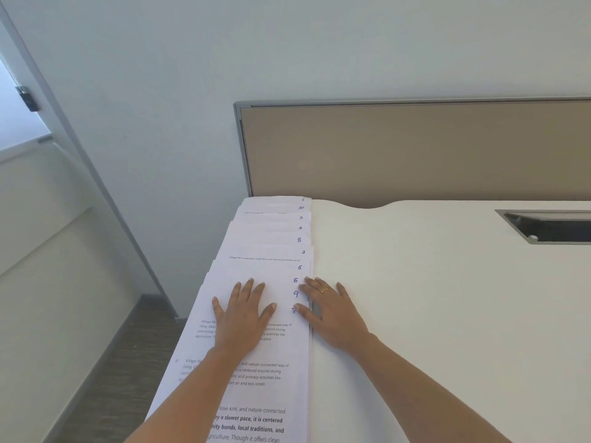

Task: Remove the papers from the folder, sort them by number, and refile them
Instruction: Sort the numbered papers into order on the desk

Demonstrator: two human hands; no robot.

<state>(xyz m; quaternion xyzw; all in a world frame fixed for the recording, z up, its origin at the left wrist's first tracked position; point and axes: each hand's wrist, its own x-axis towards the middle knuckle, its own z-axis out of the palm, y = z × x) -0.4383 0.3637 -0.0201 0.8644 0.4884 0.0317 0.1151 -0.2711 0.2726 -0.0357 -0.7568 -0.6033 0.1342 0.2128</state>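
Observation:
Several white papers (271, 244) lie fanned in an overlapping column along the left edge of the white desk (431, 298). Each sheet shows a handwritten blue number at its top right corner: 2, 10, 1, 4, 8, 3, 6, 5, 9 from far to near. My left hand (244, 310) lies flat, fingers spread, on the near sheets. My right hand (332, 311), with a gold ring, rests flat at the papers' right edge, fingertips on the sheets near the 5 and 9. It partly hides one more number below the 9. No folder is in view.
A tan partition panel (415, 148) stands along the desk's far edge. A grey cable tray opening (550, 227) is set into the desk at the right. Left of the desk the floor drops away beside a white wall and a glass door frame.

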